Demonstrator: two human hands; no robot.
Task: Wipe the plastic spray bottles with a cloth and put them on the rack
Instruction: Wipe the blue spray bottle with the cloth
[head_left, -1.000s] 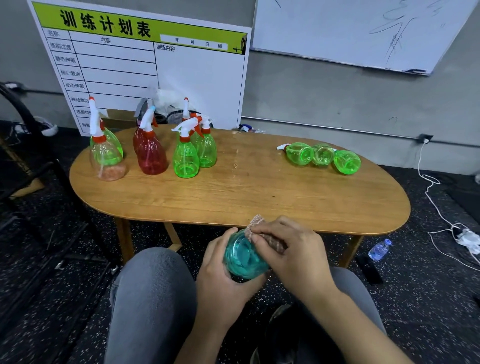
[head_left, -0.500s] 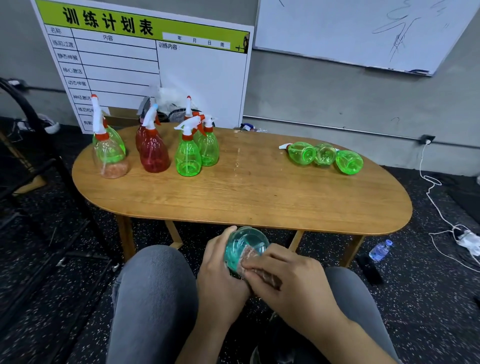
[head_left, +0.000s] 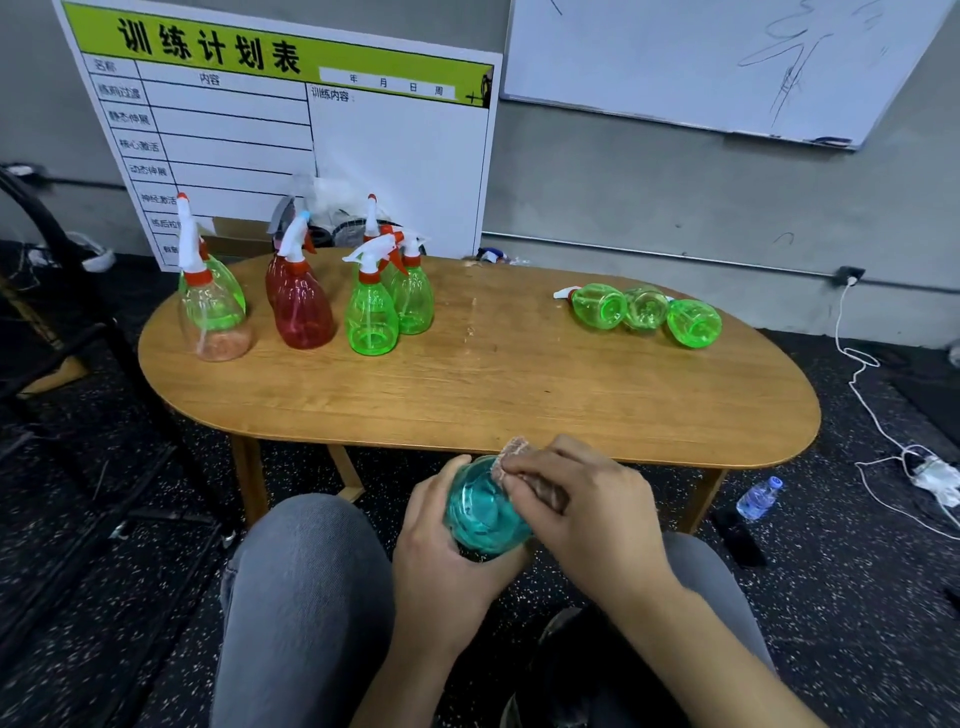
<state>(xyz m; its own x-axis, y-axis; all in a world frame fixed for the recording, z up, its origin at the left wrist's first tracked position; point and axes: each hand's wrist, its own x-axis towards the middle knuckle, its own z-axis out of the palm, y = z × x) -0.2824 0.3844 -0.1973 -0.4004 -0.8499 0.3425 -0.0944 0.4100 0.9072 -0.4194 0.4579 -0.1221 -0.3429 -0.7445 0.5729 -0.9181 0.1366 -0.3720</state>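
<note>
Teal plastic fills our left hand (head_left: 441, 561): we hold the teal spray bottle (head_left: 480, 512) over our lap, just in front of the wooden table (head_left: 519, 395), fingers curled round its body. Its base looks up at us, so we judge that its long axis points down and away; the nozzle is hidden. Our right hand (head_left: 582, 506) pinches the cloth (head_left: 511, 460) against the upper right side of the bottle. We see no rack, so the left hand, which carries the bottle, must do the placing.
</note>
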